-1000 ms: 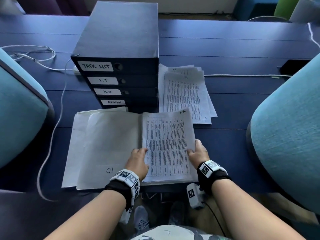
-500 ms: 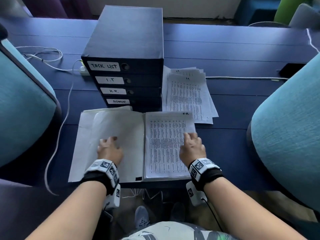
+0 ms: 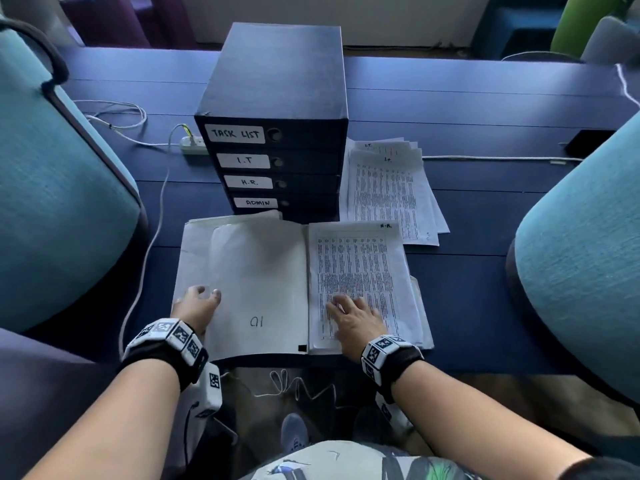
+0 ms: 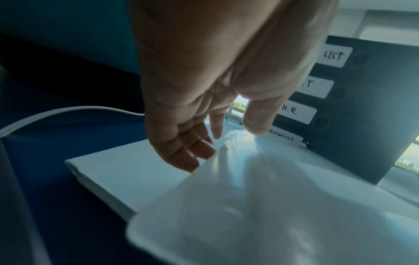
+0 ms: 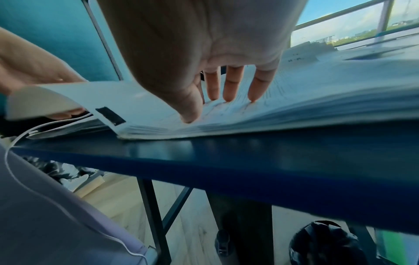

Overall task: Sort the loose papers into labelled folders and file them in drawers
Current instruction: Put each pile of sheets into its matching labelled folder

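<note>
An open white folder lies at the table's near edge, its cover [image 3: 259, 289] spread to the left with "10" written on it. Printed papers [image 3: 356, 258] marked H.R. fill its right half. My left hand [image 3: 197, 301] grips the cover's left edge, thumb on top and fingers [image 4: 192, 154] underneath, and that corner [image 5: 45, 96] is raised a little. My right hand [image 3: 353, 317] presses flat on the papers, fingers [image 5: 231, 86] straight. Behind stands a black drawer unit [image 3: 273, 98] labelled TASK LIST, I.T, H.R., ADMIN, all drawers closed.
A pile of loose printed sheets [image 3: 388, 192] marked I.T. lies right of the drawer unit. Another white folder [image 4: 118, 172] sits under the open cover. Teal chairs flank me on the left [image 3: 52, 202] and right [image 3: 581, 265]. A white cable [image 3: 145, 258] runs to a power strip [image 3: 194, 147].
My left hand has moved left from the papers' edge across the cover to its outer edge and taken hold. My right hand has slid from the papers' right edge onto the page.
</note>
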`<control>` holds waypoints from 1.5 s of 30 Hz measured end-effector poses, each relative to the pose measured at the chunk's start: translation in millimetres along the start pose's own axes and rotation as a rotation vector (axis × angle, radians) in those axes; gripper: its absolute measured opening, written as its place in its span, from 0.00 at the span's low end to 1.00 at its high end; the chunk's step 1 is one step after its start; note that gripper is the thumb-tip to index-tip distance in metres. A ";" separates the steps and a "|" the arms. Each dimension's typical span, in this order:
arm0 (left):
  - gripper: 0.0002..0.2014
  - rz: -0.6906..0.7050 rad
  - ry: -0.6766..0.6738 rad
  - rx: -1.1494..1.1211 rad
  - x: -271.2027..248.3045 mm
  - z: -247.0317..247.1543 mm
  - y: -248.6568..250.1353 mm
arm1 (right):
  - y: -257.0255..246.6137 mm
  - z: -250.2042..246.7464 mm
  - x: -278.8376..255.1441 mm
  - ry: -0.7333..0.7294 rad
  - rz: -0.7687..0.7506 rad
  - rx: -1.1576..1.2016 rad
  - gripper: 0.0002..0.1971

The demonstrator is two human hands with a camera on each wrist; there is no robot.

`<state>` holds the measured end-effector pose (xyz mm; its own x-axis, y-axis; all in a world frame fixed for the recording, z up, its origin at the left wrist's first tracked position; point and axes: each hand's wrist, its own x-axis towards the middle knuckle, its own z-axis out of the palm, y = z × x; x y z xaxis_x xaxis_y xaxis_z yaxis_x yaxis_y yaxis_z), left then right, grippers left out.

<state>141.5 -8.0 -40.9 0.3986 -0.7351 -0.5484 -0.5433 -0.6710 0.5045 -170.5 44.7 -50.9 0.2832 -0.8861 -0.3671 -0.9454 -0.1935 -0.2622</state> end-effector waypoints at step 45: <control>0.25 0.200 -0.243 0.264 -78.9 138.4 80.7 | 103.5 -11.5 -34.7 0.187 0.630 0.358 0.31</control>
<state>-36.1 9.2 -49.2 0.0967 -0.7829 -0.6146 -0.7762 -0.4458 0.4458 -280.0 50.6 -55.1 -0.3567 -0.8467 -0.3947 -0.8001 0.4950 -0.3388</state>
